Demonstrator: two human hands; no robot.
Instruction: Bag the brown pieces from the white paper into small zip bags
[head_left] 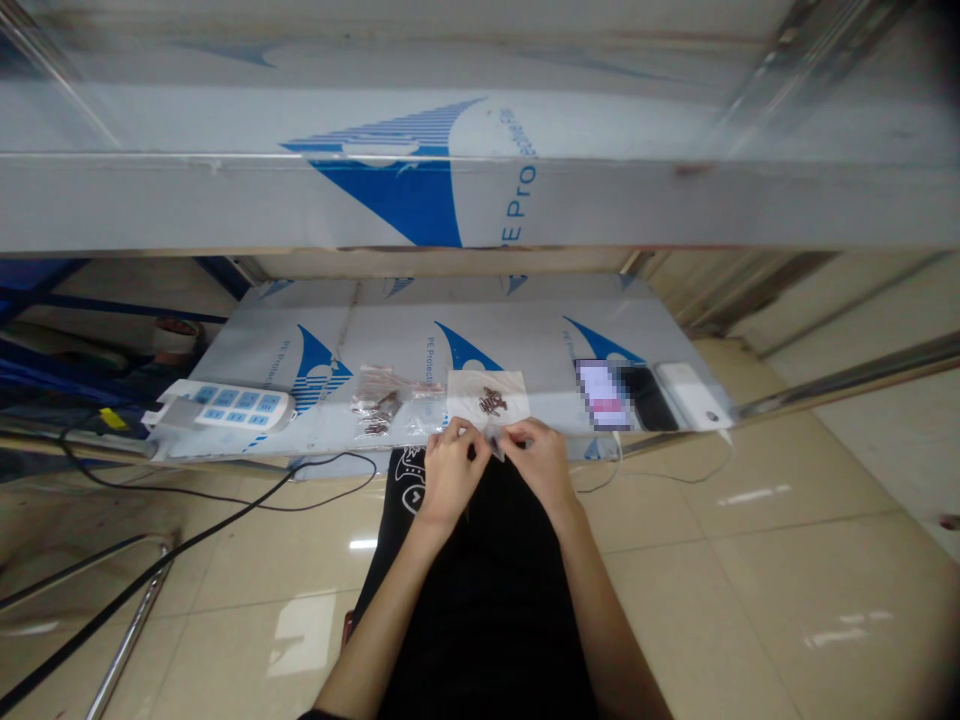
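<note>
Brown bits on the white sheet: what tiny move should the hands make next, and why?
Maybe the left hand and right hand should spread the small greyish thing between them: both seem to pinch it, though it's too blurred to name. If it's a bag, opening it makes sense, since brown bits lie loose on the white sheet just beyond.

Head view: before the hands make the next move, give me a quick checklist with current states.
1. Left hand and right hand both in view: ok.
2. Small item at the fingertips identifiable: cannot tell, mostly hidden.
3. Brown pieces lying on the white sheet: ok.
4. Clear bag with more brown pieces, left of the sheet: ok.
5. Whether that bag is sealed: cannot tell.
6. Black phone apart from the right hand: ok.
</note>
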